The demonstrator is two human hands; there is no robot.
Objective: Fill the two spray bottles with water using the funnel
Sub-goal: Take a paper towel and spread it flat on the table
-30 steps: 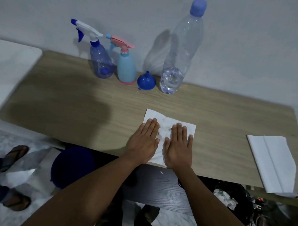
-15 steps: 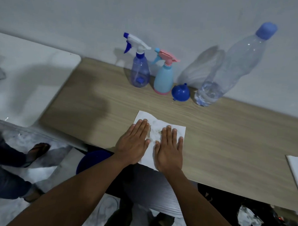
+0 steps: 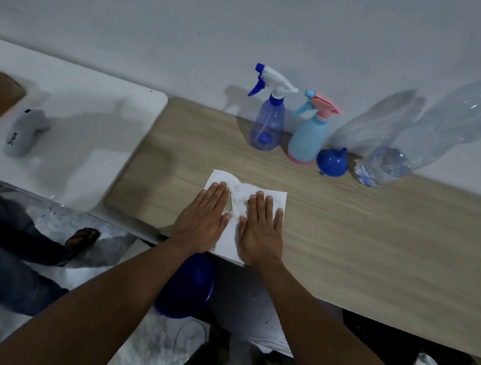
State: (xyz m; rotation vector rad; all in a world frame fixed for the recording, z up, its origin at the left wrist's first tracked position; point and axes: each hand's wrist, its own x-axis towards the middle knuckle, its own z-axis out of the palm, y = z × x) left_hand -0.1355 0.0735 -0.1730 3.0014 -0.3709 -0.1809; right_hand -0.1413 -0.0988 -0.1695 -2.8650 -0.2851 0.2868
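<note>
Two spray bottles stand by the wall: a clear blue spray bottle (image 3: 268, 123) with a white and blue trigger, and a light blue spray bottle (image 3: 309, 135) with a pink trigger. A blue funnel (image 3: 331, 163) lies mouth-down to their right. Beside it stands a large clear water bottle (image 3: 417, 146) with a little water at the bottom. My left hand (image 3: 204, 219) and my right hand (image 3: 260, 227) lie flat, fingers straight, on a white paper towel (image 3: 277, 197) at the front edge of the wooden table (image 3: 369, 243).
A white surface (image 3: 78, 136) adjoins the table on the left, with a grey device (image 3: 23, 134) lying on it. Under the table sits a blue round object (image 3: 188, 287). Another person's legs and sandalled foot (image 3: 79, 238) are at the left on the floor.
The view has swung to the left, so the bottles now appear further right and the white surface with the grey device came into view. Both hands stay flat on the paper towel.
</note>
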